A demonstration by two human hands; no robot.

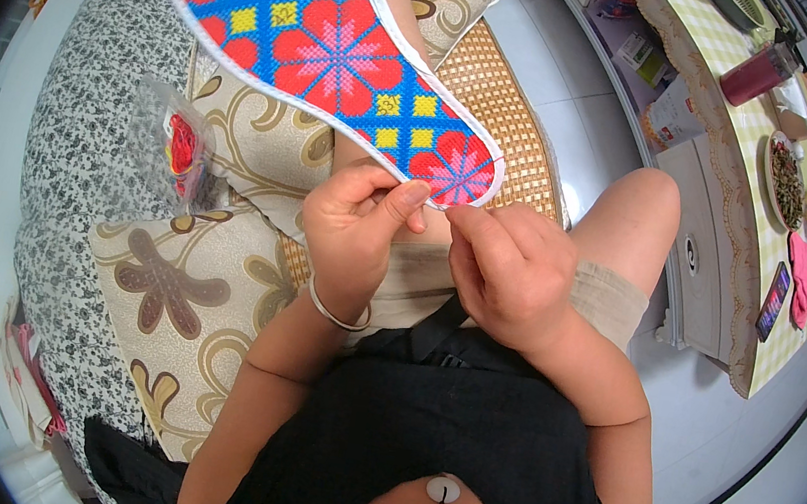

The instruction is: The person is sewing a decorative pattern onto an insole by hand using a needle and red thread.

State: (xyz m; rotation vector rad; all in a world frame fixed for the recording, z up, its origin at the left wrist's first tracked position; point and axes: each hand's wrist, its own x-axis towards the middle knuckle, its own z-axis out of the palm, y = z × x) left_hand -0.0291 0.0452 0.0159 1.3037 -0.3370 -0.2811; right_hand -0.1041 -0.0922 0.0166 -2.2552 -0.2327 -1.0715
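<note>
An embroidered shoe insole point(337, 57) with red and pink flowers, yellow squares, a blue ground and a white bound edge stretches up and left from my hands. My left hand point(353, 236) grips its narrow end, thumb on top of the edge. Beside it, the thumb and forefinger of my right hand point(517, 271) are pinched together at the white edge of the same end. Whatever lies between those right fingertips is too small to make out; the other right fingers are curled in.
A clear plastic bag with red and yellow thread point(182, 146) lies at left near patterned cushions point(188, 281). On the right, a cloth-covered counter point(748, 355) holds a phone point(773, 302), a pink cloth point(799, 280), a plate of small dark pieces point(785, 183) and a dark red cup point(756, 74).
</note>
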